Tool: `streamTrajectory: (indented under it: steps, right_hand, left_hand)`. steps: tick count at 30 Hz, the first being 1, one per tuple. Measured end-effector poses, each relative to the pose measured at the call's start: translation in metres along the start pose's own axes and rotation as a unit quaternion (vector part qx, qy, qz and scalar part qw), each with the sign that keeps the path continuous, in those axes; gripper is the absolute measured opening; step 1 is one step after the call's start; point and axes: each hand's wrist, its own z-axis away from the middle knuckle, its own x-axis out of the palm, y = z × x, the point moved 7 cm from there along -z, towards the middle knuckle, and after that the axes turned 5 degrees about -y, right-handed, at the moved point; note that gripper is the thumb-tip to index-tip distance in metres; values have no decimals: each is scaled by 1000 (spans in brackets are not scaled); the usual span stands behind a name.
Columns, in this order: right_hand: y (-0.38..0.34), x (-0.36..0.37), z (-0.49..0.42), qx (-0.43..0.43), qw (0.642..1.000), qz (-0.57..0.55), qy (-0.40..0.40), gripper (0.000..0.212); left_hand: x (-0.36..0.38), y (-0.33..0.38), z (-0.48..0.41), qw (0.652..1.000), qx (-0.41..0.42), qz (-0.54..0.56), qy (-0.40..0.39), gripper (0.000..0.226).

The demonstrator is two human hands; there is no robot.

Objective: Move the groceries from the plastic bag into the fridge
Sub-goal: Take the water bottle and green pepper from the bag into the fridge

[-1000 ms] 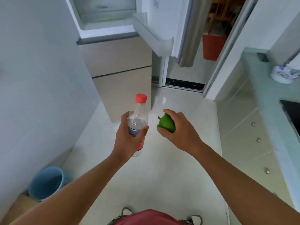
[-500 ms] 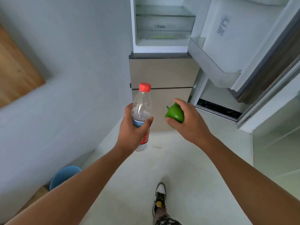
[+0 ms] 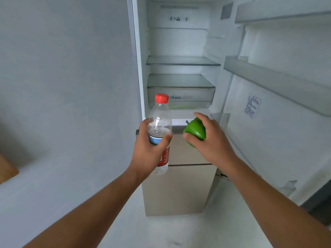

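Observation:
My left hand (image 3: 149, 154) grips a clear water bottle (image 3: 160, 116) with a red cap and a red and blue label, held upright. My right hand (image 3: 212, 140) holds a green bell pepper (image 3: 194, 130), fingers curled round it. Both are in front of the open fridge (image 3: 179, 42), just below its clear crisper drawer (image 3: 180, 93). A glass shelf (image 3: 182, 61) sits above the drawer. The plastic bag is out of view.
The fridge door (image 3: 279, 97) stands open on the right with door racks (image 3: 275, 81). Two beige lower drawers (image 3: 179, 187) are closed below the compartment. A grey wall (image 3: 62, 86) runs along the left, with a wooden edge (image 3: 7, 170) at far left.
The view has tilted up and come closer to the fridge, so its shelves and drawer now fill the frame. Both hands keep their hold on the bottle and pepper and have risen toward the compartment.

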Motion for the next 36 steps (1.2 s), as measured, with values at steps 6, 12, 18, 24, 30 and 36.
streamTrajectory:
  steps: [6,12,18,24,30,36]
  right_hand:
    - [-2,-26,-108,-18,999,2,44,72]
    - [-5,-37,-220,-33,996,-19,76,74]
    - [-8,-42,-320,-39,992,-30,118,74]
    - [11,-42,-391,-23,990,-30,134,73]
    - [34,-35,-448,-21,990,-47,133,70]
    - [51,-21,-493,-29,993,-18,117,72]
  left_hand:
    - [10,25,-119,999,44,2,5,48]
    - [9,50,-245,996,90,8,3,46]
    - [11,63,-372,993,118,23,4,51]
    - [19,59,-474,992,121,16,17,54]
    - [28,38,-551,994,103,14,39,58]
    - [33,11,-611,995,69,10,72,65]
